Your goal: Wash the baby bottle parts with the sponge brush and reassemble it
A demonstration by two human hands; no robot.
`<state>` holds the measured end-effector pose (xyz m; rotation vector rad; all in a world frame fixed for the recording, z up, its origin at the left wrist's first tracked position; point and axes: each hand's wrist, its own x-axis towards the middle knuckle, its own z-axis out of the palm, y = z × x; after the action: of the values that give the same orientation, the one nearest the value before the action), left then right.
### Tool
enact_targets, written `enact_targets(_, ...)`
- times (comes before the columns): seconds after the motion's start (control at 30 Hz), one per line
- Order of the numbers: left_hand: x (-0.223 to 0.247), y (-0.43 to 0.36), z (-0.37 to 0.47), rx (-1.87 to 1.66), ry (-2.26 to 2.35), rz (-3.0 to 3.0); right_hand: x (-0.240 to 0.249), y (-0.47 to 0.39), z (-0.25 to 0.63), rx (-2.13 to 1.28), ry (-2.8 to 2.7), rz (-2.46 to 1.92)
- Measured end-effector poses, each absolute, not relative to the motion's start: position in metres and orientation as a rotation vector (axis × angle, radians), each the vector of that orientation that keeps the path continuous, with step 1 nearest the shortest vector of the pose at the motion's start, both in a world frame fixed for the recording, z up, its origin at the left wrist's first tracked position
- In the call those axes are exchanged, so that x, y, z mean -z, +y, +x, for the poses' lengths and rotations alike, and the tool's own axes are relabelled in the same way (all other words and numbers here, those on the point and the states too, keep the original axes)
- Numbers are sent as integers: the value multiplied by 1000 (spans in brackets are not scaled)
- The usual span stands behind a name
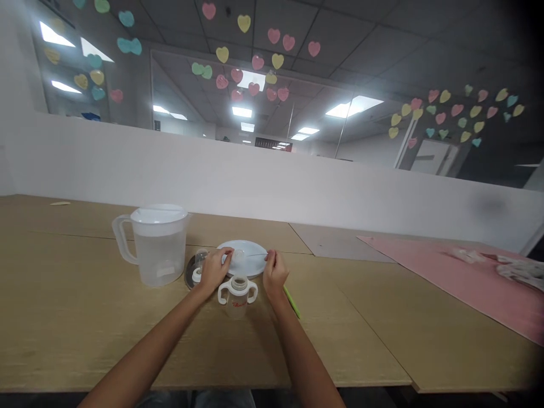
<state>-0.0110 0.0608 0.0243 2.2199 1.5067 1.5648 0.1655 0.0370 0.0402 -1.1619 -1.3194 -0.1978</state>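
My left hand is closed in a pinch at a small translucent piece above the white plate; its exact kind is too blurred to tell. In my right hand is a thin stick-like thing that points left toward that piece. Between my forearms a clear baby bottle stands upright and uncapped, with white handles on both sides and red lettering. Beside my left hand a dark round dish holds a clear cap and a white ring, partly hidden by the hand.
A lidded translucent pitcher with liquid stands at the left. A green stick-like item lies beside my right wrist. At the right are a pink mat and crumpled clear plastic. A white wall runs behind the table.
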Motion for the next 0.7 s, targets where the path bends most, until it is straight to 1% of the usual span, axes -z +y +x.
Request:
enact_targets(0.17,-12,64,-15,-1504,1561,2341,-54,27,163,232,-1230,-1031)
enact_targets(0.27,-8,65,-16,-1481,1581,2366,-62,13,162,392,-1254,-920)
enact_targets(0.37,-4,66,-15,-1459,1616,2375,-66,-2,156,636,-1446,-645)
enact_targets(0.43,-2,66,-15,-1442,1648,2382,-66,-10,150,740,-1620,-394)
enact_targets(0.5,0,66,-14,-1436,1662,2396,-66,-15,142,810,-1724,-250)
enact_targets(0.6,2,64,-12,-1441,1665,2426,-64,-18,136,862,-1758,-185)
enact_targets(0.7,3,61,-10,-1454,1639,2450,-64,-16,138,838,-1729,-199)
